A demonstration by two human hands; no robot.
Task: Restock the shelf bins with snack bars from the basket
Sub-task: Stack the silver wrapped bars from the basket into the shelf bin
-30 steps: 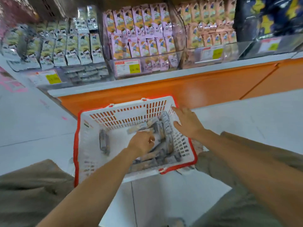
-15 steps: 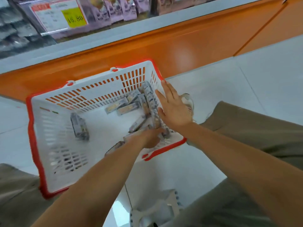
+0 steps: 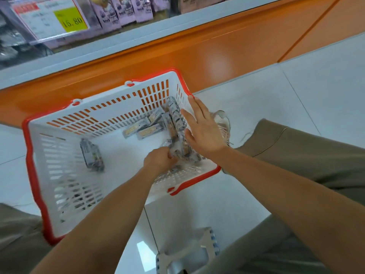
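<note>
A white basket with a red rim (image 3: pixel 59 147) stands on the floor in front of me. Several grey-wrapped snack bars (image 3: pixel 173 119) are heaped in its right corner, and one lone bar (image 3: pixel 91 155) lies at the left. My left hand (image 3: pixel 160 160) reaches into the basket, its fingers curled round bars at the near edge of the heap. My right hand (image 3: pixel 203 129) lies flat with straight fingers against the right side of the heap, at the basket's right wall. The shelf bin (image 3: pixel 122 10) with purple packs shows at the top edge.
The orange shelf base (image 3: pixel 217 56) runs behind the basket, with a price tag (image 3: pixel 51 18) above. A small white step stool (image 3: pixel 189 252) sits on the tiled floor between my knees. My shoe (image 3: pixel 223 123) is just right of the basket.
My view dropped from the shelves to the basket. My right hand shifted from the basket's rim to lie against the bars, and my left hand moved toward the near right corner.
</note>
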